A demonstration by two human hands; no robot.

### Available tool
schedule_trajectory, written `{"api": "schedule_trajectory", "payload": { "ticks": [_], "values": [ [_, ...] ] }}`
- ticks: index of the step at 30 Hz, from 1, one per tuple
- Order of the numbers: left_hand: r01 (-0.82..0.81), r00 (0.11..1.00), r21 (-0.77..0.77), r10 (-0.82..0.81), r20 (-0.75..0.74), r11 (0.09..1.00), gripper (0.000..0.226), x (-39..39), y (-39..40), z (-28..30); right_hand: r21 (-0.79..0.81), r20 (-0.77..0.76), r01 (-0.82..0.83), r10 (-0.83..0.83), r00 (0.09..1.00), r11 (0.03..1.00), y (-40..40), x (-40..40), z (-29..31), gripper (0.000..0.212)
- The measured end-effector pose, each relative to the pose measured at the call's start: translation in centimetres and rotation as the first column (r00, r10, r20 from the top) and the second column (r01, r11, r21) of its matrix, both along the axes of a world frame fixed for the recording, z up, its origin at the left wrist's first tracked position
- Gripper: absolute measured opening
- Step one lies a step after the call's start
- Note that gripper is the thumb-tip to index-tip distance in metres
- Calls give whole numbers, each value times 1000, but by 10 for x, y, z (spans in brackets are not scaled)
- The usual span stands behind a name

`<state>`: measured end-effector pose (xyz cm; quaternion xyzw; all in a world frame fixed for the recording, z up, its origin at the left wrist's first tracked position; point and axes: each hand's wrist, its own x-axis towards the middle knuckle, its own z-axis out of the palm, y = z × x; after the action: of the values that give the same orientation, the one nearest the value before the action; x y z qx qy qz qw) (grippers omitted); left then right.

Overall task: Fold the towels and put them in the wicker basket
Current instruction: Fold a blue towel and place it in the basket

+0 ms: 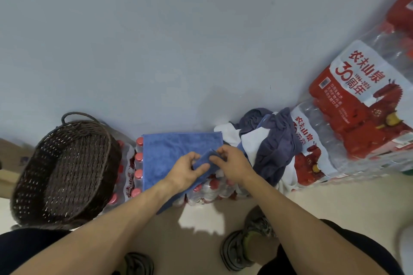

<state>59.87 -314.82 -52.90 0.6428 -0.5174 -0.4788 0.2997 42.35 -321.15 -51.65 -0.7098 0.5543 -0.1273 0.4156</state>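
a person bends over a blue towel [169, 154] spread across a low pack of water bottles [206, 191] against a pale wall [178, 29]. both hands meet at the towel's near right corner: the left hand [186, 171] and the right hand [232, 166] each pinch the lifted corner between thumb and fingers, each grip narrow and closed on the cloth. the rest of the towel lies flat, its near edge hanging over the pack. a dark wicker basket [64, 172] stands just left of the pack. a heap of unfolded towels [266, 140], navy, white and blue, sits to the right, beside 2 taller packs of bottles [362, 105].
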Motion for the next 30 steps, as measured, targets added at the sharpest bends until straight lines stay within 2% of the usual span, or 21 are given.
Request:
{"api": "schedule_trajectory", "payload": {
  "ticks": [5,7,12,15,17,22,25,27,30],
  "values": [
    [123,975,108,-141,174,986,27,13,10,-8,60,103,160,-165,981,985,1,-9,-17,16],
    [175,959,152,-203,197,973,26,17,19,-13,85,138,215,-225,964,973,3,-15,-23,13],
    [289,850,307,-391,353,907,18,32,41,-21,161,150,408,-431,890,899,7,-33,-40,5],
    [287,838,403,-432,334,869,19,49,47,-21,223,185,577,-615,766,786,9,-43,-45,8],
    [287,847,427,-436,305,857,24,57,48,-19,290,205,631,-691,694,720,12,-46,-46,8],
    [271,805,433,-449,389,860,15,77,41,-6,373,177,641,-730,660,671,19,-57,-47,10],
    [206,829,393,-373,417,896,8,99,26,12,385,149,632,-721,676,672,22,-61,-45,9],
    [115,866,306,-246,436,945,18,114,15,29,354,156,638,-715,681,684,22,-57,-37,6],
    [-27,906,149,-39,422,988,32,127,2,55,222,204,619,-657,726,753,15,-47,-14,16]
  ]
}}
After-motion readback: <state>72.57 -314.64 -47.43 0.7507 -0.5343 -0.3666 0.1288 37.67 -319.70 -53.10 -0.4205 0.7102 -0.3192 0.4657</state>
